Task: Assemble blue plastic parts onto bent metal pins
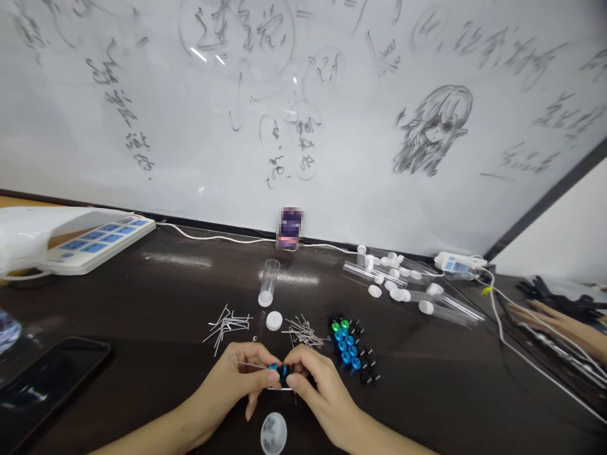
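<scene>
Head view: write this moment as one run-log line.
left hand: pinches blue knob | right hand: pinches same knob | nearby: metal pins, spare knobs, upright tube

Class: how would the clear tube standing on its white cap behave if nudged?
The clear tube looks tall, narrow and standing alone, so it would probably tip easily. Being round, it would likely roll on the dark table. It seems thin plastic, probably light.

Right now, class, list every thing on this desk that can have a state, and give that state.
left hand: shut, pinching the blue part
right hand: shut, pinching the same part
clear tube: standing, open at the top
white cap: off, lying loose on the table
phone: screen dark
tubes at the right: lying on their sides
metal pins: scattered loose in two heaps
</scene>
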